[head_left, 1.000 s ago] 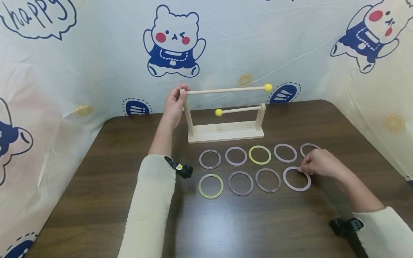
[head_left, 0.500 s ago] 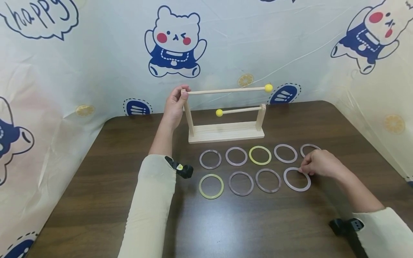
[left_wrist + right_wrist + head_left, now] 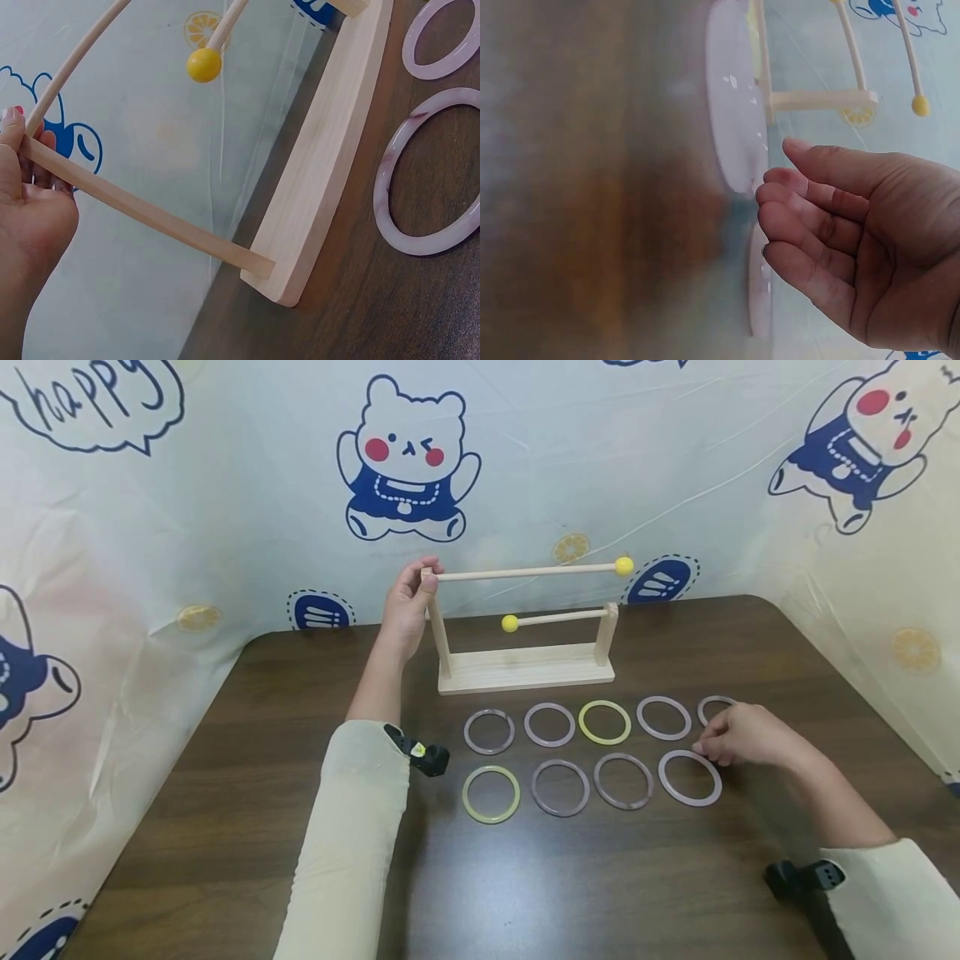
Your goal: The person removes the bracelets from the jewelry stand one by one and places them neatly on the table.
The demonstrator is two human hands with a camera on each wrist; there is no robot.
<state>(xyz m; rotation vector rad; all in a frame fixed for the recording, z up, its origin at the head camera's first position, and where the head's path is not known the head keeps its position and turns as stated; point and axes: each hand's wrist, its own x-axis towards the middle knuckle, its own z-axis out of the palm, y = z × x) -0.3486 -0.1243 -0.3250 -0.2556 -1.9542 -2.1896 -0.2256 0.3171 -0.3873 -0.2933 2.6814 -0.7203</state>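
My left hand (image 3: 405, 610) grips the top of the left post of a pale wooden bangle stand (image 3: 525, 669), thumb toward me. The stand has two rods tipped with yellow balls. At the right my right hand (image 3: 753, 739) hovers by the upper right edge of a lilac bangle (image 3: 692, 802), which lies flat on the table. In the right wrist view the thumb and loosely bent fingers of the right hand (image 3: 855, 240) stand apart with nothing between them, just off the bangle (image 3: 739, 112). The right hand partly hides another bangle (image 3: 703, 712) behind it.
Several more bangles lie in two rows before the stand, among them a yellow one (image 3: 604, 741) and a yellow-green one (image 3: 491, 820). A dark wooden table (image 3: 285, 827) carries everything. Behind it hangs a printed curtain (image 3: 262, 493) with cartoon bears.
My right fingertips, earlier on the lilac bangle's edge, have come slightly up and away from it. My left hand keeps its grip on the stand's post.
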